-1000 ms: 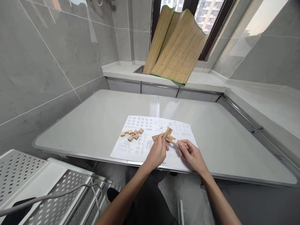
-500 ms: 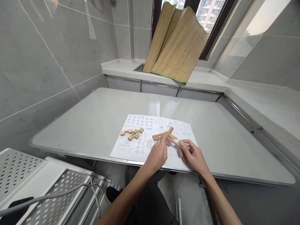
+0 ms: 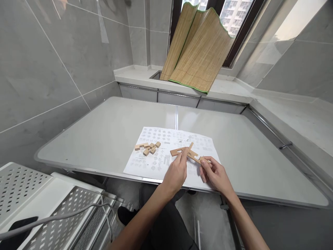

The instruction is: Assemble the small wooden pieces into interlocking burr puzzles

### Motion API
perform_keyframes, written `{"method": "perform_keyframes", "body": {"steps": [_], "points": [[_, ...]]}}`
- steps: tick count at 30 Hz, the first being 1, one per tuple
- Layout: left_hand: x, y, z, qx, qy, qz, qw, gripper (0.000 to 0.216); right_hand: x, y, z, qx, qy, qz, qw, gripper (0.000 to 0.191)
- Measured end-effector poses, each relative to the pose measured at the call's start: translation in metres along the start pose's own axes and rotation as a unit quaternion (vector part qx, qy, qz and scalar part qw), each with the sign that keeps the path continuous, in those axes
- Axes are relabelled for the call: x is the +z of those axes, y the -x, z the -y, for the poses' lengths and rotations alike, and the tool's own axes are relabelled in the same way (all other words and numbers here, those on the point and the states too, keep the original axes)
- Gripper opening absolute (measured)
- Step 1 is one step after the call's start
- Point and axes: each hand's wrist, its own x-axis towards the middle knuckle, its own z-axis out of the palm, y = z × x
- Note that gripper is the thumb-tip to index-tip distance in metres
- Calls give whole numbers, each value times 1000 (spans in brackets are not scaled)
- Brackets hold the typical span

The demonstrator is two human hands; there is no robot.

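Observation:
My left hand [image 3: 175,175] is closed, pinching a narrow wooden puzzle stick [image 3: 191,145] that points up and away; its lower end is hidden by my fingers. Under and behind it lies a long, flat wooden puzzle piece [image 3: 193,155] with cut-outs and a dark mark. My right hand [image 3: 213,173] grips that piece's right end between thumb and fingers. The two pieces cross, but whether they touch I cannot tell. Left of my hands, several wooden puzzle blocks [image 3: 152,149] sit grouped beside a notched wooden piece [image 3: 141,146].
A printed instruction sheet [image 3: 161,172] lies under the pieces near the front edge of the grey table [image 3: 91,139]. White perforated shelving [image 3: 23,184] with a cable [image 3: 65,214] stands at the lower left. A bamboo mat [image 3: 200,52] leans by the window.
My left hand has shifted slightly, and the stick in it has turned so that less of it shows. My right hand keeps its hold on the flat piece. The view has moved a little.

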Motion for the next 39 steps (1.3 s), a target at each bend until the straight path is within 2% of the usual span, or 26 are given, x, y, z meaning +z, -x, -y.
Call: {"method": "perform_keyframes", "body": {"steps": [7, 11, 16, 19, 27, 33, 39], "points": [[3, 1, 1, 3, 14, 2, 1000, 65, 0, 0, 3, 3, -17, 25, 1000, 42], [0, 0, 2, 9, 49, -20, 999, 62, -1, 1, 10, 12, -35, 63, 997, 39], [-5, -1, -1, -11, 64, -45, 997, 56, -5, 3, 16, 23, -14, 110, 994, 45], [-8, -2, -4, -13, 78, -38, 996, 53, -6, 4, 16, 24, 14, 107, 994, 51], [-15, -3, -10, 4, 108, -22, 994, 55, -4, 4, 14, 10, 33, 94, 995, 50], [-14, 1, -19, 53, 124, 41, 990, 54, -2, 1, 10, 7, 28, 92, 995, 47], [-4, 4, -14, 13, 90, 26, 995, 45, 0, 2, 13, 5, 19, 90, 996, 47]]}}
